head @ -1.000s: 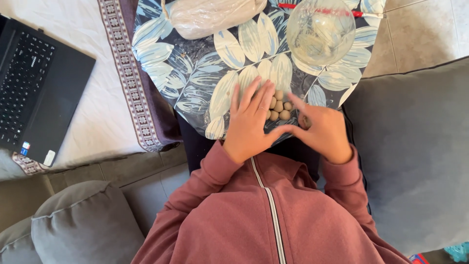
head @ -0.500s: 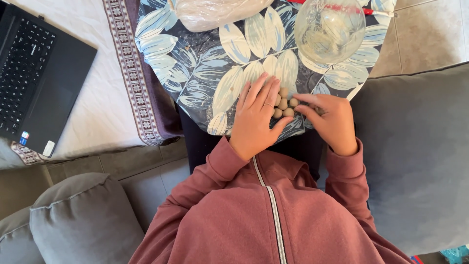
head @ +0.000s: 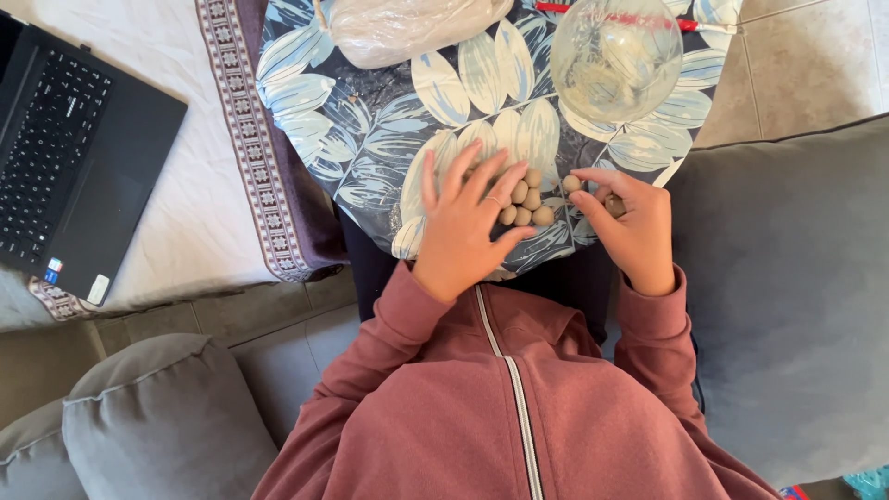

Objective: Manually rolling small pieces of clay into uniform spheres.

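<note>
- Left hand [head: 463, 222] is lying flat, palm down, fingers spread, on the leaf-patterned cloth [head: 370, 130]; it is open and gripping nothing, its fingertips touching the near edge of a cluster of small tan balls [head: 524, 198].
- The tan balls are sitting bunched together on the cloth, between the two hands, just below the glass bowl [head: 616, 57].
- Right hand [head: 630, 218] is curling inward beside the cluster; its fingertips are pinching one single ball [head: 572, 183] at the cluster's right side. A darker round piece seems tucked in the curled fingers, but I cannot tell what it is.
- The clear glass bowl is standing upright on the cloth's far right part, well apart from both hands.
- A clear plastic bag [head: 407, 26] with pale contents is lying at the cloth's far edge, left of the bowl.
- A black laptop [head: 74, 157] is lying open on a white bedspread [head: 199, 222] with a patterned border, well to the left.
- The person is wearing a dusty-red zip top [head: 519, 407] and sitting among grey cushions [head: 787, 296].
</note>
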